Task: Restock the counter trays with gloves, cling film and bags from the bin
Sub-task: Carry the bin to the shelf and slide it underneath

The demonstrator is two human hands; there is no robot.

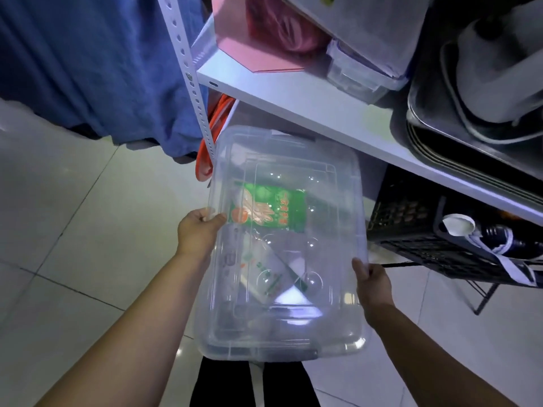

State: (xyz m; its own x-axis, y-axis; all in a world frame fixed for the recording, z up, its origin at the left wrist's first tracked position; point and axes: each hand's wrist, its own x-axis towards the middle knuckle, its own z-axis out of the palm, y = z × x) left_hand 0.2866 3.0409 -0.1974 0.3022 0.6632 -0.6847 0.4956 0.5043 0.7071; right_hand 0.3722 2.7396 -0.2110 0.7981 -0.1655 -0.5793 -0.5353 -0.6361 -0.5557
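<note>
A clear plastic bin (332,183) with its lid on fills the middle of the view, held above the tiled floor in front of a shelf unit. Through the lid a green pack of gloves (273,208) shows in the far half. A paler packet (261,268) lies closer to me; I cannot tell what it is. My left hand (198,233) grips the bin's left rim. My right hand (371,282) grips the right rim.
A white shelf (308,104) juts out just beyond the bin, carrying pink sheets, small clear boxes and metal trays (458,148). Under it at the right sits a black crate (435,230). A blue cloth (97,63) hangs at the upper left beside a perforated white post.
</note>
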